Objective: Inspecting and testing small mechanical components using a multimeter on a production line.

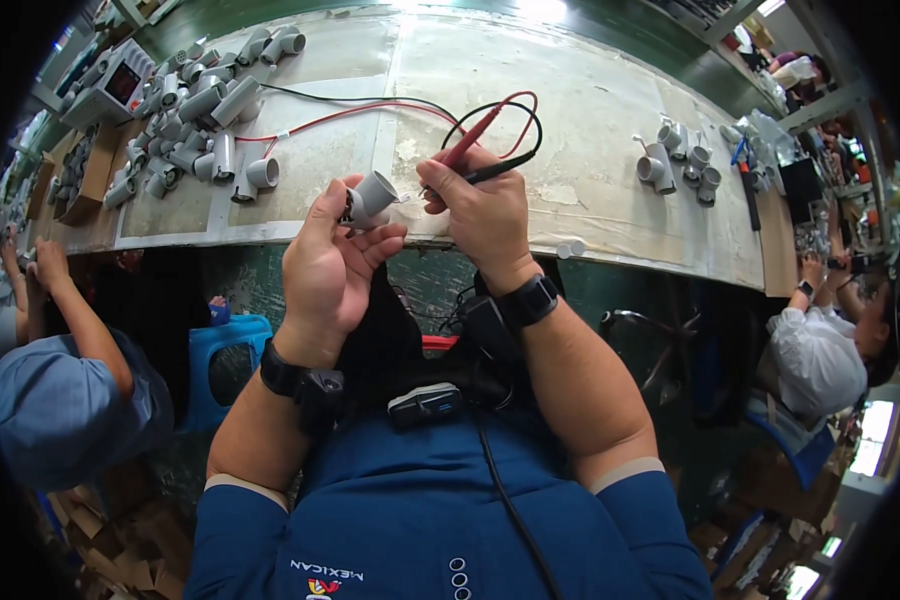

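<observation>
At eleven o'clock from the middle of the view, the left hand (335, 265) grips a grey fitting (374, 192) between thumb and fingers, the lower fingers loosely spread; it is a short, smooth, matt piece with a round tube whose open mouth faces two o'clock and dark detail at its hand-side end. Just past twelve, the closed fingers of the right hand (490, 215) pinch a red probe (472, 138) and a black probe (500, 169) near the fitting, though whether their tips touch it cannot be told. Similar grey pieces (205, 102) crowd the worktable (580, 120) at ten o'clock.
</observation>
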Available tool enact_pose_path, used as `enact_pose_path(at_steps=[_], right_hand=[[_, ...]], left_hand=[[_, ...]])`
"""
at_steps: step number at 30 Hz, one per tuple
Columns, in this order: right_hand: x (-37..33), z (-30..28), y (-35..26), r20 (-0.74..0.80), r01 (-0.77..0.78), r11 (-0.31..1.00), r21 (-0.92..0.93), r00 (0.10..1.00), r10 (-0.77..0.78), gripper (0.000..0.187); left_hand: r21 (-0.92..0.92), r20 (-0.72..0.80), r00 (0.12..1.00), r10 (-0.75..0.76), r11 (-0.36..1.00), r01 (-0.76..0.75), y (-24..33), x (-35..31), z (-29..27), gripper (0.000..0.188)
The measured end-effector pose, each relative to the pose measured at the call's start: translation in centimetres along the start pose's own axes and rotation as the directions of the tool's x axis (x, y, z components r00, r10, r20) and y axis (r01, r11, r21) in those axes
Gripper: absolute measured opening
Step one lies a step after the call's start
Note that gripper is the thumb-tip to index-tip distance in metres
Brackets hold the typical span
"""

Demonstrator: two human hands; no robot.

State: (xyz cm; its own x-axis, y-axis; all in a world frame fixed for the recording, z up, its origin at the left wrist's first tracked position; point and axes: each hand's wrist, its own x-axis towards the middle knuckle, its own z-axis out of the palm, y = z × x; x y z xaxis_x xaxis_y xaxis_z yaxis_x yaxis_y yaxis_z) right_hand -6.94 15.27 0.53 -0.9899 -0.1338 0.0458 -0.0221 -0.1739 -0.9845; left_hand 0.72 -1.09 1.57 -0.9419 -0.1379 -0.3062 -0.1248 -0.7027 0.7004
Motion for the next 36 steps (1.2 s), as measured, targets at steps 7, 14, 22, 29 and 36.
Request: enact_pose_path(at_steps=[7,14,22,29,36], right_hand=[[0.6,1.0,0.4,0.006,0.007,0.994,-0.113,1.0,-0.007,0.012],[0.5,1.2,1.0,0.013,0.052,0.961,-0.273,0.999,-0.05,0.017],[0.6,1.5,1.1,0.025,0.132,0.902,-0.412,0.991,-0.134,0.019],[0.6,1.5,1.1,0.03,0.147,0.881,-0.449,0.988,-0.15,0.02],[0.5,1.5,1.1,0.035,0.171,0.864,-0.473,0.984,-0.175,0.02]], left_hand=[[0.043,-0.018,0.999,-0.035,0.998,0.036,0.5,0.4,0.7,0.044],[0.046,-0.032,0.999,-0.031,0.998,0.033,0.4,0.3,1.0,0.043],[-0.007,-0.026,0.999,-0.021,1.0,0.021,0.0,0.2,0.3,0.042],[-0.06,0.078,0.996,0.035,0.998,-0.03,-0.8,-0.1,0.1,0.03],[0.349,0.113,0.979,0.171,0.916,-0.2,-2.0,0.9,-1.2,0.03]])
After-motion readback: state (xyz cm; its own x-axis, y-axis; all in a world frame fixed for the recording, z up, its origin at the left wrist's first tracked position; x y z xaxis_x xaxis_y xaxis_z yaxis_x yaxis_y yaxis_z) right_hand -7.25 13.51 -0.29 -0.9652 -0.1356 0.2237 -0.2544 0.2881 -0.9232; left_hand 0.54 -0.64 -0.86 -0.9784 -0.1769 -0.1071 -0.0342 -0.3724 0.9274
